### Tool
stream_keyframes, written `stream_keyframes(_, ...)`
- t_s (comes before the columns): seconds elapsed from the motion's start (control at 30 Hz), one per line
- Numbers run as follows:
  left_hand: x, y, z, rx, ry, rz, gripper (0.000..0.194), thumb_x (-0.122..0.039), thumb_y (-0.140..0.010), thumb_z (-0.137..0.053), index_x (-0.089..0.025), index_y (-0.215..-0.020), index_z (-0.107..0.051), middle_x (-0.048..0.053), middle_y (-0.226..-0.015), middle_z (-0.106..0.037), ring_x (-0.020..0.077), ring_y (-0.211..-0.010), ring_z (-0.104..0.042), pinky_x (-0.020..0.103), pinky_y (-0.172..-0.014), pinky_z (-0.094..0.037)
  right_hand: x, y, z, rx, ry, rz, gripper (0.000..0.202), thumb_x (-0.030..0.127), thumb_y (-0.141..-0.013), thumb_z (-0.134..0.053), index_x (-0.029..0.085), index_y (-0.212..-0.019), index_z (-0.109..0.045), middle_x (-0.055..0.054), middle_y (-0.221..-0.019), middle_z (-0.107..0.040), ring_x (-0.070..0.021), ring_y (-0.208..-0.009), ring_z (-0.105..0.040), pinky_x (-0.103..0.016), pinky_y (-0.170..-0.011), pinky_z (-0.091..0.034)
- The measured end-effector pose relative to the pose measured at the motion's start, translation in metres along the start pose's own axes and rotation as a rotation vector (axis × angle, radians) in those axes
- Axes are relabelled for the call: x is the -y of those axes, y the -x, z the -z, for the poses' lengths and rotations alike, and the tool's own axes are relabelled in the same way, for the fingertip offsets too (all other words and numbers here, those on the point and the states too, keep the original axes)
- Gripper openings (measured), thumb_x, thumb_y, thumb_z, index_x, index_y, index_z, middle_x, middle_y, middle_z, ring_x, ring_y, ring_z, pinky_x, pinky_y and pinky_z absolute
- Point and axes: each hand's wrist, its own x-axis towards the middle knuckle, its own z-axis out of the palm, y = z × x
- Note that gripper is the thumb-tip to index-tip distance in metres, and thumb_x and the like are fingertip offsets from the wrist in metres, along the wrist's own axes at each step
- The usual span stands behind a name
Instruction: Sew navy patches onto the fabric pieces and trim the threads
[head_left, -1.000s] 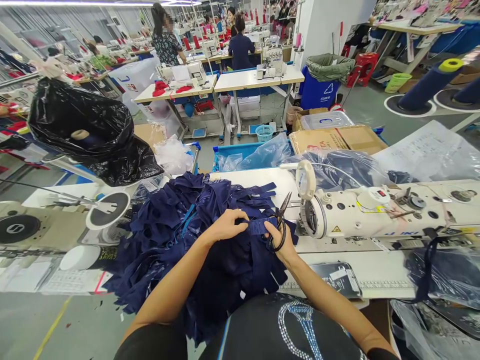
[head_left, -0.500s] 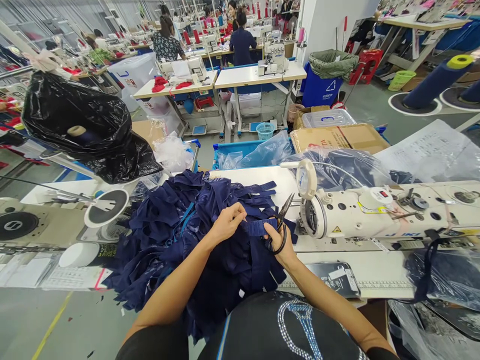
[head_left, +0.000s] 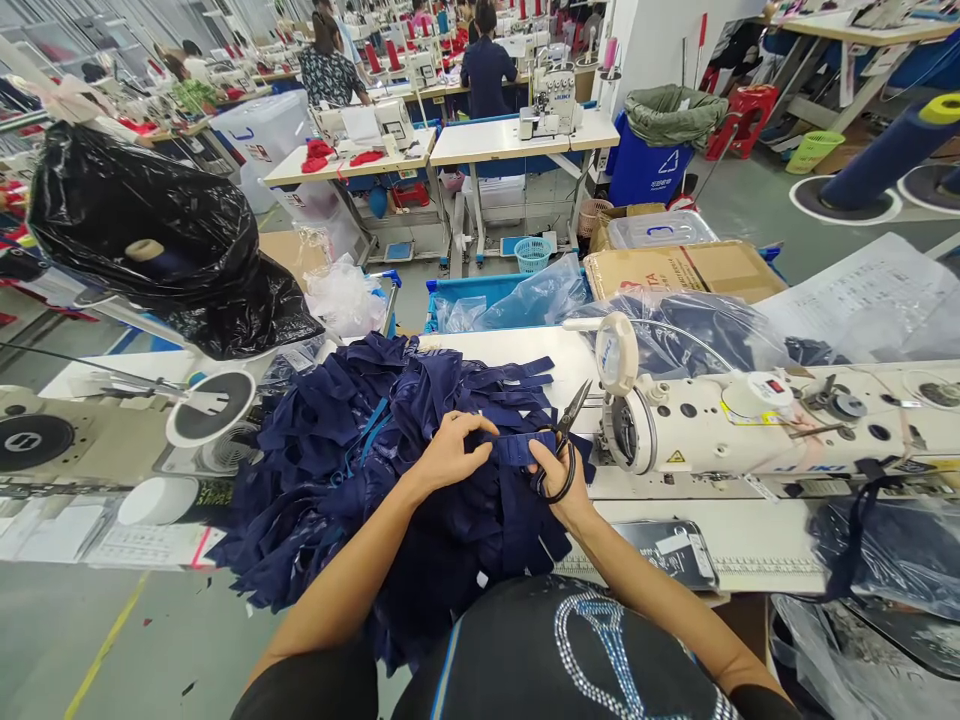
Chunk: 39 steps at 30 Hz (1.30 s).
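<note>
My right hand (head_left: 566, 485) is closed around black-handled scissors (head_left: 574, 410), whose blades point up and away from me. Its thumb also pins a short navy fabric strip (head_left: 516, 450) with stitched rows across it. Just left of the strip's end is my left hand (head_left: 450, 455), thumb and forefinger parted, with nothing visible between them. Beneath both hands spreads a big heap of navy fabric pieces (head_left: 322, 450), many with strap-like ends, spilling over the table's front edge. Part of the strip is covered by my right thumb.
To the right stands a white sewing machine (head_left: 720, 425), with a dark phone-like device (head_left: 667, 550) in front of it. At left hang a black plastic bag (head_left: 142, 230) and a thread stand. A cardboard box (head_left: 675, 270) lies beyond the table. Several people work farther back.
My left thumb and forefinger have spread from a pinch. The right hand keeps the scissors and strip in nearly the same place. The view has tilted slightly downward.
</note>
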Motion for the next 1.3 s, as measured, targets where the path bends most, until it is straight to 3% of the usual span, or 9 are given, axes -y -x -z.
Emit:
stream_keyframes(0.53, 0.004, 0.0, -0.001, -0.018, -0.011, 0.042, 0.011, -0.026, -0.072, -0.052, -0.02, -0.073, -0.061, 0.0, -0.075, -0.064, 0.0186, -0.083, -0.051, 0.033, -0.083, -0.037, -0.006, -0.007, 0.0, -0.005, -0.054, -0.086, 0.026, 0.035, -0.061, -0.07, 0.019, -0.066, -0.05, 0.006, -0.057, -0.047, -0.0075, -0.047, -0.042, -0.021, -0.043, -0.036)
stream_keyframes(0.77, 0.002, 0.0, -0.001, -0.024, 0.024, 0.019, 0.01, -0.023, -0.071, -0.05, -0.02, -0.068, -0.059, -0.001, -0.071, -0.063, 0.016, -0.073, -0.053, 0.032, -0.084, -0.037, -0.007, -0.004, -0.002, 0.032, -0.083, -0.07, 0.023, 0.032, -0.064, -0.069, 0.019, -0.065, -0.05, 0.007, -0.054, -0.046, -0.0062, -0.044, -0.04, -0.021, -0.043, -0.033)
stream_keyframes(0.9, 0.003, 0.003, 0.001, 0.003, 0.017, 0.021, 0.009, -0.024, -0.071, -0.05, -0.02, -0.074, -0.058, 0.0, -0.075, -0.062, 0.0175, -0.08, -0.052, 0.032, -0.083, -0.04, -0.007, -0.002, -0.005, 0.04, -0.137, -0.068, 0.023, 0.03, -0.066, -0.068, 0.019, -0.062, -0.049, 0.008, -0.051, -0.044, -0.0059, -0.043, -0.039, -0.021, -0.044, -0.032)
stream_keyframes(0.97, 0.003, 0.006, 0.0, -0.015, 0.009, -0.024, 0.018, -0.027, -0.07, -0.054, -0.019, -0.086, -0.057, 0.002, -0.084, -0.061, 0.0189, -0.087, -0.052, 0.033, -0.083, -0.041, -0.006, 0.0, -0.006, 0.06, -0.177, -0.069, 0.024, 0.029, -0.067, -0.068, 0.019, -0.061, -0.048, 0.008, -0.051, -0.043, -0.0058, -0.043, -0.038, -0.021, -0.044, -0.031)
stream_keyframes(1.1, 0.004, 0.016, -0.014, -0.235, -0.204, -0.217, 0.055, -0.04, -0.063, -0.066, -0.018, -0.11, -0.049, 0.011, -0.111, -0.054, 0.0267, -0.107, -0.046, 0.044, -0.094, -0.033, 0.0, 0.004, -0.008, 0.021, -0.241, -0.114, 0.021, 0.029, -0.065, -0.068, 0.019, -0.066, -0.05, 0.006, -0.059, -0.046, -0.0061, -0.047, -0.038, -0.021, -0.045, -0.032)
stream_keyframes(1.2, 0.006, 0.024, -0.032, -0.526, -0.472, -0.3, 0.039, -0.038, -0.068, -0.065, -0.021, -0.101, -0.055, 0.01, -0.107, -0.056, 0.0278, -0.107, -0.047, 0.046, -0.094, -0.03, 0.006, 0.008, -0.012, -0.004, -0.274, -0.134, 0.019, 0.028, -0.064, -0.068, 0.019, -0.072, -0.053, 0.005, -0.065, -0.048, -0.0063, -0.05, -0.037, -0.021, -0.045, -0.033)
stream_keyframes(1.3, 0.005, 0.026, -0.045, -0.772, -0.636, -0.373, 0.02, -0.023, -0.072, -0.062, -0.022, -0.091, -0.057, 0.006, -0.088, -0.061, 0.0224, -0.09, -0.055, 0.039, -0.083, -0.034, 0.01, 0.013, -0.018, 0.013, -0.29, -0.135, 0.017, 0.028, -0.065, -0.066, 0.019, -0.07, -0.053, 0.005, -0.067, -0.048, -0.0068, -0.051, -0.036, -0.021, -0.045, -0.033)
